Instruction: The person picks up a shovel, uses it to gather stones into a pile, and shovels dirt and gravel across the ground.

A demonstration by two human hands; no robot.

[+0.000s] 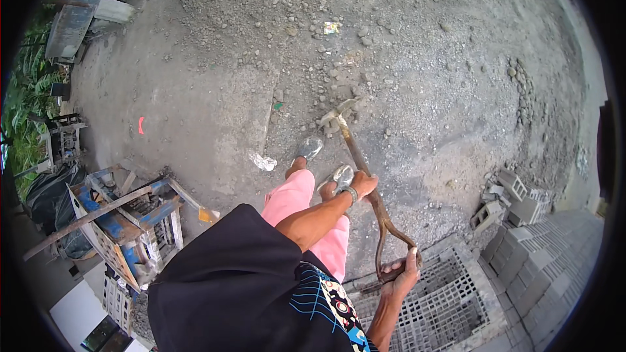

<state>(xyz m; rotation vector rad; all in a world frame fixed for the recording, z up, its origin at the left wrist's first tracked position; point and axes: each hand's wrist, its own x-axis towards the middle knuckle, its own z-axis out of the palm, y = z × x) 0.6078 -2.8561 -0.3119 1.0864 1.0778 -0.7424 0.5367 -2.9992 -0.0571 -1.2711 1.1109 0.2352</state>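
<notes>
A worn shovel (356, 150) with a long shaft and a split, loop-shaped grip end slants across the ground in front of me. My left hand (365, 184), with a band at the wrist, is closed round the middle of the shaft. Lower down, my right hand (403, 272) is wrapped round the crossbar at the grip end. The shovel's blade (338, 113) is low over or against gravelly ground just ahead of my feet; whether it touches I cannot tell. Small grey stones (331, 126) lie around it.
Gravel and loose stones (365, 32) cover the ground ahead. Stacked grey hollow blocks (521, 254) stand at right, near a grid-like crate or pallet (450, 287). A battered blue and white wooden frame (140, 221) stands at left. A crumpled white wrapper (263, 161) lies by my feet.
</notes>
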